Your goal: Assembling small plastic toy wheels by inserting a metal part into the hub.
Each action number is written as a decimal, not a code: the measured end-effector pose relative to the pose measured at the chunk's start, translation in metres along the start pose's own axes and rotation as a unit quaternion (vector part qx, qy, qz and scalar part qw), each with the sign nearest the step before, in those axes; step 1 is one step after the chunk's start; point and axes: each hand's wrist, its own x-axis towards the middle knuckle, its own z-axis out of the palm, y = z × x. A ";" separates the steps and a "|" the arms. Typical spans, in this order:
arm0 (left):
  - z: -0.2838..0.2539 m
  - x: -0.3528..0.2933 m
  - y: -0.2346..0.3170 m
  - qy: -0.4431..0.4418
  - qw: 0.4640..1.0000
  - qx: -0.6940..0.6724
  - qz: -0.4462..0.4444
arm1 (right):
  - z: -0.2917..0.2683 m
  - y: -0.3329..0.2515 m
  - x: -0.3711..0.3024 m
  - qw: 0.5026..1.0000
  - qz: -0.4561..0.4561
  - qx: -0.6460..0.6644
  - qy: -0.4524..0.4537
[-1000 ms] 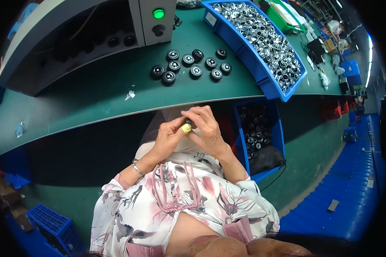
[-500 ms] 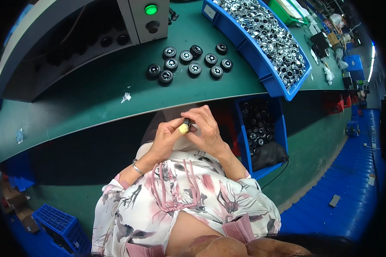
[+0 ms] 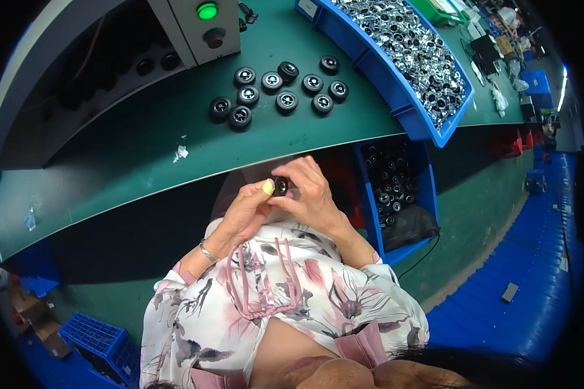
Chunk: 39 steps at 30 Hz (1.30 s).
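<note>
Black round wheel with a silvery centre [image 3: 281, 187], gripped in both hands

Left hand [image 3: 245, 211], one digit tipped by a yellow covering [image 3: 268, 187], and right hand [image 3: 311, 194] pinch the wheel at its rim, fingertips closed about it, just off the near edge of the green-topped bench [image 3: 130, 142]. Similar black wheels with silvery centres [image 3: 287, 101] lie on the bench; right of them stands a blue plastic bin [image 3: 386, 81] of silvery parts [image 3: 428, 81]. As a judgement, sound handling calls for steady, opposed pressure on the rim, with the silvery face uncovered; a slack pinch could let the wheel slip.
</note>
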 end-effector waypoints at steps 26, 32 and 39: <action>0.039 -0.030 0.060 -0.007 0.995 0.096 0.025 | -0.020 -0.029 0.036 0.989 -0.137 0.052 0.012; 0.036 -0.045 0.117 0.080 0.935 0.231 0.259 | -0.002 -0.067 0.091 0.971 -0.234 0.042 0.003; -0.063 -0.017 0.234 0.312 0.734 0.443 0.408 | -0.011 -0.044 0.094 0.983 -0.181 0.028 0.035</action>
